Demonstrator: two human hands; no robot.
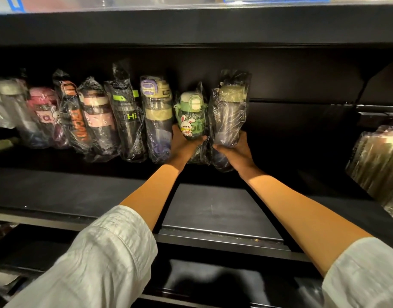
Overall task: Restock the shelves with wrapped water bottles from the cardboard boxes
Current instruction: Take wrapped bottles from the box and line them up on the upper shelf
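Note:
Both my arms reach deep into a dark shelf [213, 210]. My left hand [182, 145] grips the base of a small green wrapped bottle [190, 112] with a rabbit picture, held upright at the right end of a row. My right hand [236, 152] grips the bottom of a taller wrapped bottle with a pale lid [230, 112], just right of the green one. Left of them stand several wrapped bottles: a purple-and-beige one [157, 116], a black one marked "Hi" [127, 121], a pink-banded one [97, 121], an orange-lettered one [74, 116] and a pink one [44, 112].
The shelf above [191, 25] hangs low over the row. A stack of clear-wrapped goods [377, 161] lies at the right edge of the shelf. Bare dark shelf surface spreads between the taller bottle and that stack. A lower shelf rail [213, 238] runs under my forearms.

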